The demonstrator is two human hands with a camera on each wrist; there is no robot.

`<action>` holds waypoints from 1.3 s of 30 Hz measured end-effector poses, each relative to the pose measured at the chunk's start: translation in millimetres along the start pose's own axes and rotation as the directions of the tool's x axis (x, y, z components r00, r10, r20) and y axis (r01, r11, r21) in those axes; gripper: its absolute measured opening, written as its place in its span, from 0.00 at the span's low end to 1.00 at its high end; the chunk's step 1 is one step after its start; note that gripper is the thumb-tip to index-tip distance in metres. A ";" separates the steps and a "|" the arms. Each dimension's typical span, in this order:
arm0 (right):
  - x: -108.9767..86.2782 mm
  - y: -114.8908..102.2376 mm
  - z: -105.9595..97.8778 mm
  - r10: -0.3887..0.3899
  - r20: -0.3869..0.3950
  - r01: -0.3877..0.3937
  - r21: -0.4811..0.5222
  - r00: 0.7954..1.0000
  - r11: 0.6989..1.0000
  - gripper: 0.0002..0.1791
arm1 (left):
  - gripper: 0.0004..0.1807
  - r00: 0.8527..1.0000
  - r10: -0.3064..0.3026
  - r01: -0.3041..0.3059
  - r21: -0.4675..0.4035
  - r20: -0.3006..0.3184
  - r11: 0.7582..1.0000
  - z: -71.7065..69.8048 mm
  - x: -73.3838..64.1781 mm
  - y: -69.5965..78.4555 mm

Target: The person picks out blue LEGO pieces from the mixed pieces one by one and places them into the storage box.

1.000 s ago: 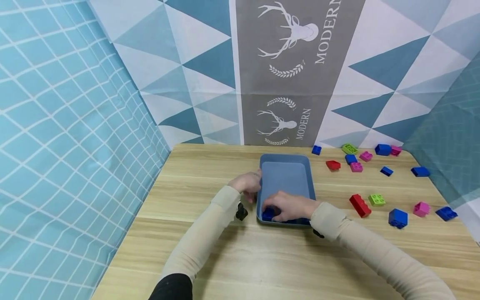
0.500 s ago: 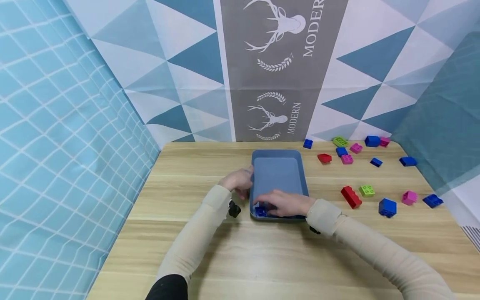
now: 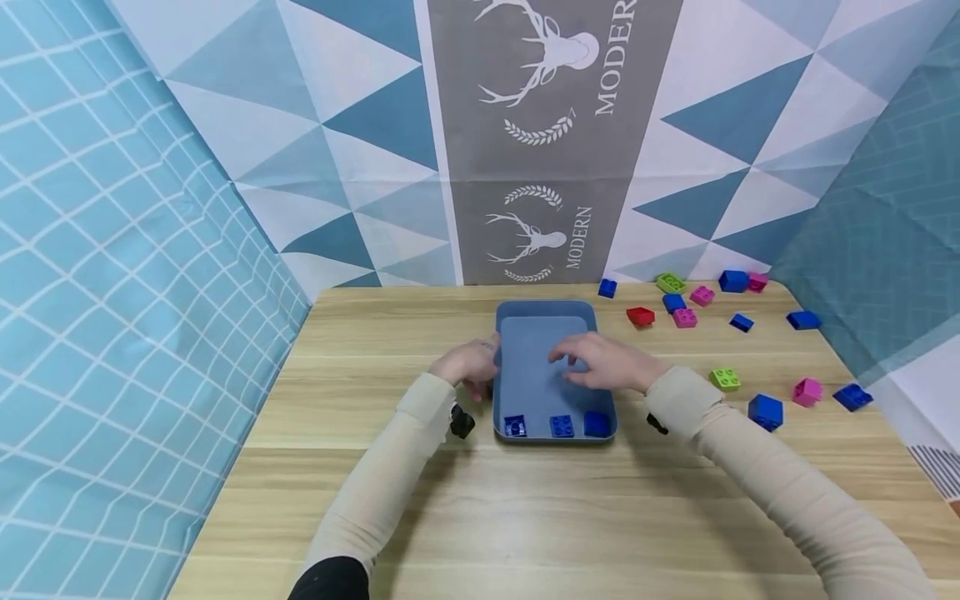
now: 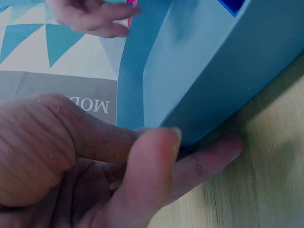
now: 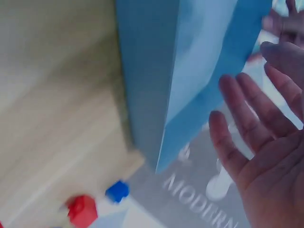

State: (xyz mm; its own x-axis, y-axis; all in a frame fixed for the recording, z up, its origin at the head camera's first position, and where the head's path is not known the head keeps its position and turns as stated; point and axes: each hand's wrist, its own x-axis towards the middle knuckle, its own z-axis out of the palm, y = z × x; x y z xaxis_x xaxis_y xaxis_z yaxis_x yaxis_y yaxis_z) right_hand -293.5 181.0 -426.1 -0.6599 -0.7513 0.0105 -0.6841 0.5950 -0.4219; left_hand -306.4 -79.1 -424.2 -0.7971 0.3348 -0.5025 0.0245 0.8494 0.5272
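Note:
In the head view a shallow blue-grey tray lies on the table. My left hand grips its left edge; in the left wrist view the fingers bend round the corner of the rim. Along the tray's near side sit three blue toy building bricks: one at the left, one in the middle and one at the right. My right hand hovers over the tray's right half, holding nothing. Its fingers are spread and slightly bent in the right wrist view.
Loose bricks are scattered right of the tray: a red one, a lime green one, a large blue one, a pink one and several others toward the back. A patterned cloth hangs behind the table.
My right hand has let go of the left blue brick in the tray's near-left corner and risen toward the back right. My left hand stays at the tray's edge. The head view has shifted slightly.

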 end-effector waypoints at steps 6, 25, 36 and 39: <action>-3.0 34.8 -19.9 0.093 -0.130 -0.107 -0.101 0.987 0.989 0.20 | 0.43 1.000 -0.019 0.019 -0.002 -0.005 1.000 -0.5 0.0 1.4; 10.4 128.6 -41.1 0.442 -0.160 -0.468 -0.201 0.882 0.861 0.32 | 0.51 0.984 0.102 -0.090 -0.087 0.147 0.992 -13.6 0.4 -6.4; 27.5 136.2 -36.8 0.551 -0.089 -0.556 -0.229 0.830 0.799 0.40 | 0.47 0.992 0.034 -0.038 0.028 0.117 0.999 -13.1 -1.3 8.1; 36.9 134.4 -35.7 0.549 -0.100 -0.557 -0.215 0.830 0.802 0.32 | 0.40 0.996 -0.034 0.024 0.110 0.088 0.994 -14.5 -0.5 11.9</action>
State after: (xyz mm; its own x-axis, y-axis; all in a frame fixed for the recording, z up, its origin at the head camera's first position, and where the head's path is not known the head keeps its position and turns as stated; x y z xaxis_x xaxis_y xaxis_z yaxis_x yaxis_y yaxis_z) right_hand -420.9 243.4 -450.1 -0.9542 -0.2684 -0.1321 -0.2486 0.9571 -0.1491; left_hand -314.5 -75.0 -407.8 -0.7415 0.3406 -0.5781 0.0717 0.8969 0.4363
